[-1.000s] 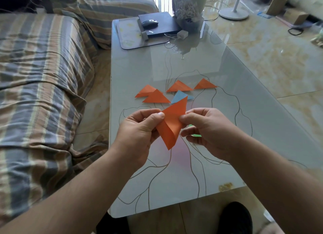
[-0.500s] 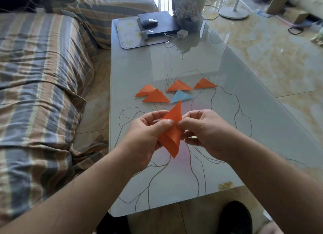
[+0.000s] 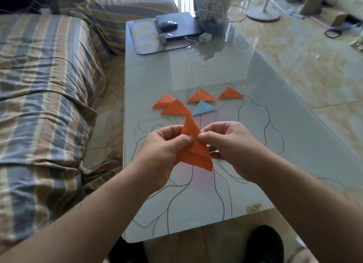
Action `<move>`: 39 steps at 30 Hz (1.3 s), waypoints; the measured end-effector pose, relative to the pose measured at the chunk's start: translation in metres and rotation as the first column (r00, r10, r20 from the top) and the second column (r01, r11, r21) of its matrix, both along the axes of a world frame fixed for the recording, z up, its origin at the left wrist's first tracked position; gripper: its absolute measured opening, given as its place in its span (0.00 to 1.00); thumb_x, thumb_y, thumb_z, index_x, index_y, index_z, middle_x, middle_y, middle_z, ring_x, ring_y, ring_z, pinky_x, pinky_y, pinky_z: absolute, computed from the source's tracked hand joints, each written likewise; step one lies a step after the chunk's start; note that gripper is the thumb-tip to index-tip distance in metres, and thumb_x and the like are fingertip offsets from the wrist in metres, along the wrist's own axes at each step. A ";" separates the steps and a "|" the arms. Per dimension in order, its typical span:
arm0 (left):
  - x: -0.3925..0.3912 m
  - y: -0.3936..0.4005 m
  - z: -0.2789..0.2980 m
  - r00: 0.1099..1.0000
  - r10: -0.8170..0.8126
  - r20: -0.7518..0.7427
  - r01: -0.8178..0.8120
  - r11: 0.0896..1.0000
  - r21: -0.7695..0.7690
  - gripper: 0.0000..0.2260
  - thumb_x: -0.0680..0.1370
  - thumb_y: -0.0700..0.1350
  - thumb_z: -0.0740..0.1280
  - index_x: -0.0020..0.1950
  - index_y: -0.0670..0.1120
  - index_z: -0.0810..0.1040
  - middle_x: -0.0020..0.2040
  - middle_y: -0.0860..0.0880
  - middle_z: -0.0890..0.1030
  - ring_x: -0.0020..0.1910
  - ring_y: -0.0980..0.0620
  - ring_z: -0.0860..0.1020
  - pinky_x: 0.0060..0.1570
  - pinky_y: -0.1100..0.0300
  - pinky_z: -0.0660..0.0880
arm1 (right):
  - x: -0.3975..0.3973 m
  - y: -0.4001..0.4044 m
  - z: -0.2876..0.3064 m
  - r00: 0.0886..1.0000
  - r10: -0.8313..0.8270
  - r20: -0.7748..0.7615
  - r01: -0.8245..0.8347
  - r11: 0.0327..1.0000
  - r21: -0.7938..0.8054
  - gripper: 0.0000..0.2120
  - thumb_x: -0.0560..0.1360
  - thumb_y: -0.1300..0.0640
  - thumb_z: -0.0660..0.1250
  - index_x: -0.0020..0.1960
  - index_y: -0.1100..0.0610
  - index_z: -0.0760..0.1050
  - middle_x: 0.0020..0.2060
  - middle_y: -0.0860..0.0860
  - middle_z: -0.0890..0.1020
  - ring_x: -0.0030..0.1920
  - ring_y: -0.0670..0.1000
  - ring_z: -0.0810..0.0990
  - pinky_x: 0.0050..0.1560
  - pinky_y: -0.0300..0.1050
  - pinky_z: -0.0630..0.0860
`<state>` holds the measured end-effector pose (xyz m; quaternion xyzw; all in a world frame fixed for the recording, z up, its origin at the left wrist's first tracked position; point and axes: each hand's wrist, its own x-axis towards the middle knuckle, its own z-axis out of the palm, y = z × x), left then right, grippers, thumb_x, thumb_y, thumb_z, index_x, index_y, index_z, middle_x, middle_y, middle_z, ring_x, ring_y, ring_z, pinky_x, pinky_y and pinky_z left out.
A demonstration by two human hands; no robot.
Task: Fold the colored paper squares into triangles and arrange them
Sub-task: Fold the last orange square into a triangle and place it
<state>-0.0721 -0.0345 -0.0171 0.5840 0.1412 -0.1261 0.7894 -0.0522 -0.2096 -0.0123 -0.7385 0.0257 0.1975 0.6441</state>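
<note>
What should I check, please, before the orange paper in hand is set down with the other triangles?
1. Both hands grip the paper: ok. The left hand and right hand pinch the orange paper above the table.
2. Fold finished: not ok. One layer's edge shows across the paper, so the layers look uneven.
3. Crease pressed flat: cannot tell.
4. Room to set it down: ok. Bare glass lies near the blue triangle.
5. Laid triangles tidy: not ok. The left two orange triangles overlap.
6. More squares left to fold: cannot tell. Only a green sliver shows under the right hand.
</note>
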 end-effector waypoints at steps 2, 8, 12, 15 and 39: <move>0.000 -0.001 0.002 1.000 0.009 -0.009 -0.009 0.999 -0.034 0.08 0.76 0.35 0.71 0.55 0.39 0.83 0.50 0.39 0.87 0.47 0.42 0.86 0.47 0.53 0.85 | 0.000 0.000 0.000 1.000 -0.013 0.017 0.013 1.000 -0.004 0.04 0.79 0.58 0.72 0.47 0.59 0.83 0.44 0.60 0.87 0.43 0.56 0.84 0.57 0.64 0.81; -0.005 -0.004 0.006 0.995 -0.082 -0.055 0.080 0.996 -0.047 0.08 0.78 0.40 0.71 0.55 0.39 0.82 0.51 0.39 0.87 0.49 0.43 0.86 0.48 0.53 0.85 | -0.002 -0.002 -0.001 0.990 0.027 0.136 -0.024 0.999 -0.026 0.06 0.78 0.61 0.72 0.43 0.58 0.84 0.40 0.59 0.86 0.40 0.55 0.85 0.44 0.50 0.84; -0.005 -0.005 0.006 1.000 -0.022 -0.016 0.022 1.000 0.017 0.01 0.78 0.40 0.72 0.48 0.44 0.83 0.42 0.46 0.87 0.42 0.50 0.86 0.41 0.59 0.83 | -0.003 -0.002 -0.001 0.991 0.041 0.126 -0.036 0.999 -0.041 0.05 0.78 0.59 0.73 0.46 0.60 0.85 0.38 0.54 0.87 0.35 0.44 0.83 0.38 0.33 0.76; -0.005 -0.005 0.004 1.000 -0.003 -0.016 0.003 1.000 0.027 0.02 0.79 0.42 0.72 0.49 0.45 0.84 0.43 0.47 0.87 0.43 0.51 0.86 0.44 0.57 0.84 | -0.003 -0.001 -0.002 0.988 0.028 0.152 -0.023 0.999 -0.034 0.05 0.78 0.57 0.74 0.45 0.58 0.85 0.39 0.55 0.87 0.37 0.46 0.83 0.39 0.36 0.77; 0.000 -0.006 0.004 0.995 0.075 -0.071 -0.079 0.995 -0.055 0.05 0.79 0.42 0.72 0.52 0.42 0.81 0.41 0.45 0.87 0.39 0.48 0.86 0.38 0.55 0.84 | -0.002 0.002 0.002 0.998 0.041 0.048 -0.040 0.999 -0.023 0.07 0.79 0.58 0.72 0.42 0.57 0.84 0.45 0.65 0.84 0.46 0.62 0.84 0.58 0.69 0.80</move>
